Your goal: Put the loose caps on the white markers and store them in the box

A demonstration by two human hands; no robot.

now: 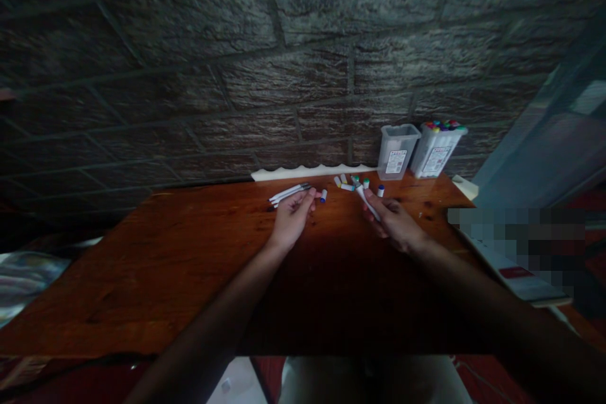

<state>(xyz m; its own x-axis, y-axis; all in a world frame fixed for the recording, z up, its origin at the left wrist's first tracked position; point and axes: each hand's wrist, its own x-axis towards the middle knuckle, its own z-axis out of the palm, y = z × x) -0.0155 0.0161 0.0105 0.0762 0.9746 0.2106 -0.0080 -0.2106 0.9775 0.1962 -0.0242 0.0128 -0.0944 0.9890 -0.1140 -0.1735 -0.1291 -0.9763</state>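
My right hand (391, 221) is closed around a white marker (368, 200), its narrow grey tip pointing up and away towards some loose caps. My left hand (292, 218) is over the table with thumb and index finger close together. Right beside its fingertips is a white cap with a blue end (324, 196); whether they touch it is unclear. Several white markers (288, 192) lie side by side just behind and left of that hand. Around the tip of the held marker are yellow-ended caps (338, 182), a green-topped cap (366, 183) and a blue-topped cap (381, 190).
An open clear plastic box (398, 150) stands by the brick wall (303, 76). Next to it, a second box (436, 154) holds several colourful markers. A white wavy strip (312, 171) runs along the back of the wooden table (156, 265). Flat papers or a book (521, 271) lie at right.
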